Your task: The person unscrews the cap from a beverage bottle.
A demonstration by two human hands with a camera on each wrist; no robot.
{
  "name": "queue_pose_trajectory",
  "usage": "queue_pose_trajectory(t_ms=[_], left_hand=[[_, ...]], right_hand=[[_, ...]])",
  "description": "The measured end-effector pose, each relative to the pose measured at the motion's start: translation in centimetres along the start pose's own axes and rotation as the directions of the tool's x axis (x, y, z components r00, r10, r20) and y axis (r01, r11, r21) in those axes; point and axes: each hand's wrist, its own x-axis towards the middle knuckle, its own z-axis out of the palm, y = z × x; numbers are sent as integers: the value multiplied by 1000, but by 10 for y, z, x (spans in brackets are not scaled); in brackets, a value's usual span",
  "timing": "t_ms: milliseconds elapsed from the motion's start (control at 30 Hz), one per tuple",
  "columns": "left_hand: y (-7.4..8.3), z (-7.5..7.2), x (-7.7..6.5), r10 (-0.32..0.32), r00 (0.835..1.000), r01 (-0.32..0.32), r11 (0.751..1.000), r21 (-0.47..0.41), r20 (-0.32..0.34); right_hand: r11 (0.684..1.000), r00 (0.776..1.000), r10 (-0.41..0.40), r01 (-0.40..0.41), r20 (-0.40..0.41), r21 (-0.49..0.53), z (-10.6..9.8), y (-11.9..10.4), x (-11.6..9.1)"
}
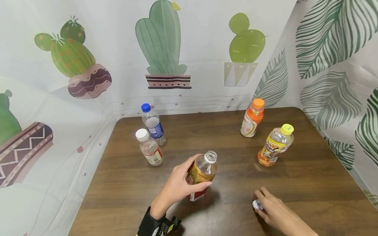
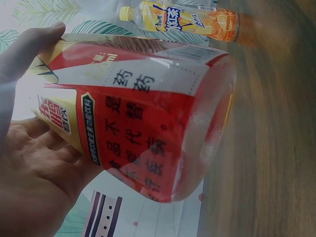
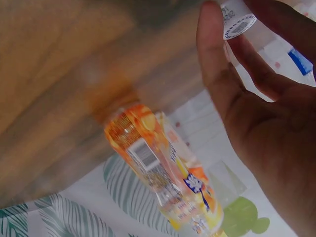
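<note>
From the head view, my left hand (image 1: 179,184) is wrapped round the red and gold bottle (image 1: 201,174), thumb on one side and fingers on the other, near the middle of the counter (image 1: 233,141); its mouth is bare. My right hand (image 1: 274,209) pinches a white cap (image 1: 258,205) low over the wood, well apart from that open neck. Farther back, the blue-capped bottle (image 1: 155,128) and the white-capped bottle (image 1: 152,152) stand close together on the left, while the orange-capped bottle (image 1: 249,123) and the yellow-capped bottle (image 1: 272,148) stand on the right, all four with lids on. So I judge that cap and bottle being separate is the step reached; the neck is uncovered, and whether I have just unscrewed it or mean to close it, I can't tell. From the left wrist, my grasp sits round the upper part of the label, with the base free of my palm; whether it touches the wood I can't be sure. The yellow-capped one shows beyond, its lid in place. From the right wrist, my thumb and a finger have the cap between them, printing visible on it, nothing else in my grasp.
</note>
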Motion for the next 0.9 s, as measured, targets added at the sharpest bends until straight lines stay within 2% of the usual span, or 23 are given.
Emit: queue_pose_trajectory(t_ms=[133, 367, 567, 767, 900], left_hand=[[0, 0, 0, -23, 1000, 23, 999, -22, -7], [0, 0, 0, -34, 999, 33, 997, -72, -18], [0, 0, 1, -30, 999, 28, 996, -82, -28], [0, 0, 2, -39, 999, 37, 995, -97, -22], [-1, 1, 3, -36, 999, 33, 995, -98, -21]], right_hand=[[998, 995, 60, -60, 86, 7, 2, 1, -2], [999, 999, 31, -31, -11, -20, 8, 5, -7], [998, 999, 48, -49, -13, -47, 8, 9, -10], [997, 994, 73, -72, 86, -15, 9, 13, -10], [996, 990, 94, -93, 105, -9, 10, 13, -10]])
